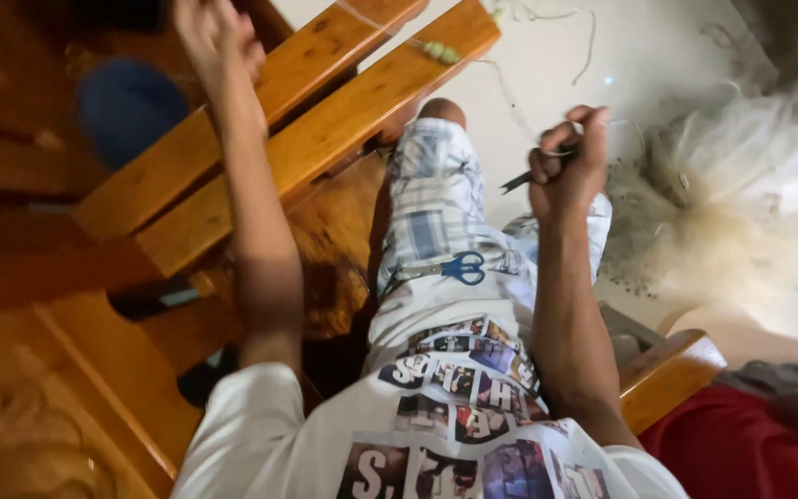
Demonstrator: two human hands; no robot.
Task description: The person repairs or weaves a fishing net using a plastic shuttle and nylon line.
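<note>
My right hand (567, 166) is closed around a thin dark pointed tool (521, 178) whose tip points left, above my right thigh. A thin line runs from it up toward the wooden slats. My left hand (217, 35) is raised at the top left over the wooden armrest slats (325, 129), its fingers blurred; whether it holds the line is unclear. A small pale green bobbin-like piece (440, 52) hangs on the thin string (510, 92) at the far slat. Blue-handled scissors (450, 269) lie on my lap on the plaid shorts.
A heap of fine whitish netting (741, 176) covers the pale floor at right. A blue round object (126, 106) sits behind the slats at upper left. A red cloth (731, 444) lies at lower right beside another wooden armrest (671, 374).
</note>
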